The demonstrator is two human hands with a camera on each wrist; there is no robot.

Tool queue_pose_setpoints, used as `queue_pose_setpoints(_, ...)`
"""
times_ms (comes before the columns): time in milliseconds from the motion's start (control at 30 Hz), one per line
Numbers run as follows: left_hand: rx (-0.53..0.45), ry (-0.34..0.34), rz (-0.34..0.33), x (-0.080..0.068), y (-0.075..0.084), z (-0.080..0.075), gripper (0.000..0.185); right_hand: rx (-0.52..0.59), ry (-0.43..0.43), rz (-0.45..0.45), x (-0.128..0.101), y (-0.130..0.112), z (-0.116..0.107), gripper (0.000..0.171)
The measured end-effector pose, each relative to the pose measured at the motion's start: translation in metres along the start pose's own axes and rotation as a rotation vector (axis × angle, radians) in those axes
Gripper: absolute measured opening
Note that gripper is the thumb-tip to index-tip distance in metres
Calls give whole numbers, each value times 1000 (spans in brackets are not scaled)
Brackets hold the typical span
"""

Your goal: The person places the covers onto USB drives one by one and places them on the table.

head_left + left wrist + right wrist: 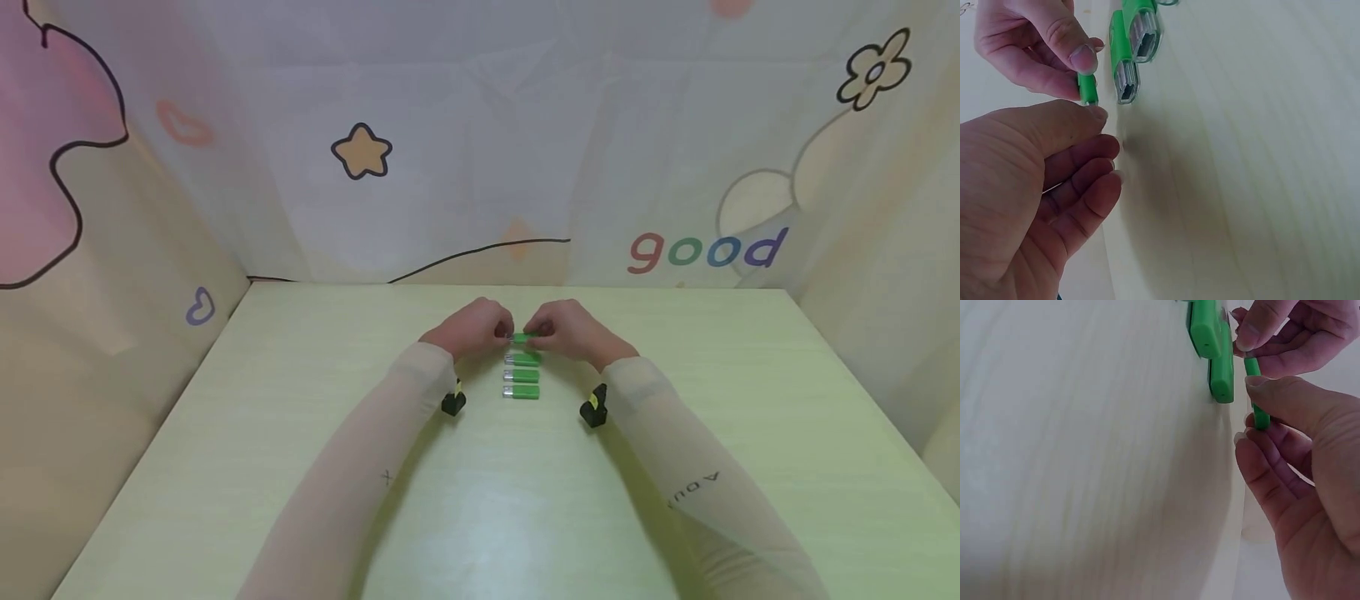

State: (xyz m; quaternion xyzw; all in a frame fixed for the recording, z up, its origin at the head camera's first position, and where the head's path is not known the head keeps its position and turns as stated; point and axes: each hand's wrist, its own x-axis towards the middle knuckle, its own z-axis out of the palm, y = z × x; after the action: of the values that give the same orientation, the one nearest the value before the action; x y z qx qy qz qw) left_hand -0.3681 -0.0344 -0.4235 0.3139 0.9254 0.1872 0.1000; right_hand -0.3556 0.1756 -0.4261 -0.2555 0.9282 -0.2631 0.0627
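Note:
Both hands meet over a green USB stick (525, 338) at the far end of a column of similar sticks. My left hand (476, 323) pinches its cap end between thumb and index finger, hiding most of that end. At the other end, the right hand (567, 327) grips the green body, thumb on one face and fingers behind, as the right wrist view shows. Nearer to me, three more green sticks (521, 376) lie parallel, with their clear caps over metal plugs pointing left. In the left wrist view, the cap of the closest neighbour (1126, 90) shows plainly.
A pale wood-grain table (480, 500) extends around the hands. Printed cloth (480, 150) hangs behind it and along both sides. Black wrist cameras (453, 400) sit at both cuffs, either side of the row.

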Motion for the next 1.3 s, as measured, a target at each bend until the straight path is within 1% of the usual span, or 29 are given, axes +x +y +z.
queue_pose_setpoints(267,22,-18,10,3,-1,1,13,13,-54,15,3,-2,-2,16)
queue_pose_setpoints(433,28,-24,-1,1,1,3,14,-1,-77,29,5,-3,-1,18)
queue_pose_setpoints(600,36,-28,-16,0,3,3,14,-19,-80,35,6,-1,0,18)
queue_pose_setpoints(1000,54,-27,-16,1,5,2,15,-22,-86,44,7,-1,-2,20)
queue_pose_setpoints(1200,47,-10,9,2,1,4,13,-10,-86,77,4,1,-4,21)
queue_pose_setpoints(1300,40,-6,6,2,-2,5,14,4,-85,91,4,1,-5,22)
